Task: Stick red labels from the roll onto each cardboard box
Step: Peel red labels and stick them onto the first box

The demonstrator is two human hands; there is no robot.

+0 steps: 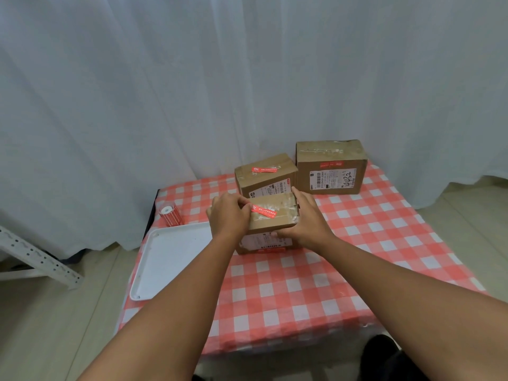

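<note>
Red labels sit on two brown cardboard boxes: one strip on the near box at the tabletop's centre, another on the box at its 12 o'clock. The left hand presses the near strip's end with curled fingers; the right hand grips this box's 3 o'clock side. A third box stands at 2 o'clock, the red label roll at 9 o'clock beside a white tray on the red-checked tabletop.

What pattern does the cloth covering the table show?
The tablecloth has a red-and-white check pattern, seen in the head view, the only one.
</note>
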